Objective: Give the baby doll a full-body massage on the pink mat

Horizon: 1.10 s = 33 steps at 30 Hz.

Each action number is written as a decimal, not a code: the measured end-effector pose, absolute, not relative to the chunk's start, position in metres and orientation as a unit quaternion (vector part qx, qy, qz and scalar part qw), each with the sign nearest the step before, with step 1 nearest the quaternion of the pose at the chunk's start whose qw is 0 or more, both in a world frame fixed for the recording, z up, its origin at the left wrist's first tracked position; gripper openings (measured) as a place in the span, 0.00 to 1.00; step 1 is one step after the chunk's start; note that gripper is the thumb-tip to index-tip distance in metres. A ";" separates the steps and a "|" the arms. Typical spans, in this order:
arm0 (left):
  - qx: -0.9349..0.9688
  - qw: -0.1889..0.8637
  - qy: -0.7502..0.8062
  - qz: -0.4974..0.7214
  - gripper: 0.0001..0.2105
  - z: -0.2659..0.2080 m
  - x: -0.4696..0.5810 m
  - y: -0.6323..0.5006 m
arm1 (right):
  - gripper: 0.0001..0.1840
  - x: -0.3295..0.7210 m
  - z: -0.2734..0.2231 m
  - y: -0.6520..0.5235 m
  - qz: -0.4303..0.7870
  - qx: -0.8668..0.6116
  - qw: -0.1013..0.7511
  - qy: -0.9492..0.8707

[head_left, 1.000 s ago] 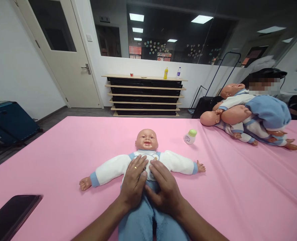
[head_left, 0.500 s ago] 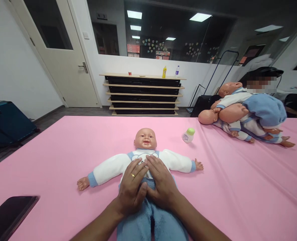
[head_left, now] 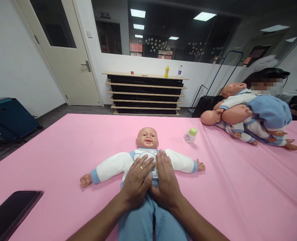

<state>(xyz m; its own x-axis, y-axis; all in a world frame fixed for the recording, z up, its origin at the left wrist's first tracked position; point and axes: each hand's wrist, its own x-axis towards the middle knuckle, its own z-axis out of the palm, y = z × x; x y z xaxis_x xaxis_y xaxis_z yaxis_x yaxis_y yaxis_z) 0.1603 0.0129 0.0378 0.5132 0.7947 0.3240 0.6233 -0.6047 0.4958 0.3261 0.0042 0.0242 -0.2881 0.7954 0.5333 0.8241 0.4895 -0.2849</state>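
A baby doll [head_left: 147,138] lies on its back on the pink-covered table, head away from me and arms spread wide. It wears a white and blue top and fuzzy blue trousers [head_left: 140,221]. My left hand [head_left: 138,180], with a gold ring, rests flat on the left side of the doll's chest and belly, fingers stretched out. On the other side lies my right hand [head_left: 166,180], also flat, with its fingers extended close together. Part of the top's printed front shows between the hands. Both palms are hidden against the clothing.
A small white bottle with a green cap [head_left: 190,136] stands beyond the doll's arm. Several more dolls [head_left: 238,115] are piled at the right, with a person behind them. A dark phone [head_left: 15,211] lies at the near left of the pink cover [head_left: 238,194].
My right hand has turned more upright and moved slightly right, so the gap between the fingers of both hands is wider. The whole view has shifted slightly.
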 end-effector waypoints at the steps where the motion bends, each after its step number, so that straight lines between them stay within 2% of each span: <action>1: 0.851 0.162 0.422 0.268 0.24 0.037 0.161 0.013 | 0.44 0.326 0.025 0.003 -0.026 -0.495 0.327 -0.805; 7: 0.798 0.175 0.478 0.323 0.23 0.022 0.161 0.017 | 0.32 0.328 0.037 -0.004 -0.031 -0.364 0.401 -0.840; 11: 0.757 0.161 0.492 0.398 0.24 0.013 0.160 0.016 | 0.26 0.326 0.049 -0.003 0.028 -0.305 0.344 -0.888; 17: 0.802 0.062 0.384 0.453 0.26 0.021 0.156 0.006 | 0.34 0.325 0.053 0.004 0.077 -0.387 0.268 -0.879; 21: 0.840 0.038 0.308 0.445 0.24 0.022 0.152 0.003 | 0.42 0.329 0.042 0.008 0.065 -0.430 0.256 -0.863; 26: 0.869 0.049 0.282 0.404 0.22 0.022 0.150 0.004 | 0.50 0.331 0.026 0.010 0.055 -0.495 0.267 -0.825; 33: 0.879 0.114 0.345 0.307 0.24 0.034 0.156 0.010 | 0.48 0.329 0.018 0.007 0.012 -0.516 0.324 -0.793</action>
<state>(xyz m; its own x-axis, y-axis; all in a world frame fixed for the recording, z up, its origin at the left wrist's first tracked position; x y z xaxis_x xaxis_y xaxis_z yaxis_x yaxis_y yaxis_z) 0.1562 0.0104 0.0338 0.5727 0.6773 0.4618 0.5371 -0.7356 0.4128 0.3288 0.0071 0.0182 -0.2576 0.8260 0.5013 0.8098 0.4676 -0.3543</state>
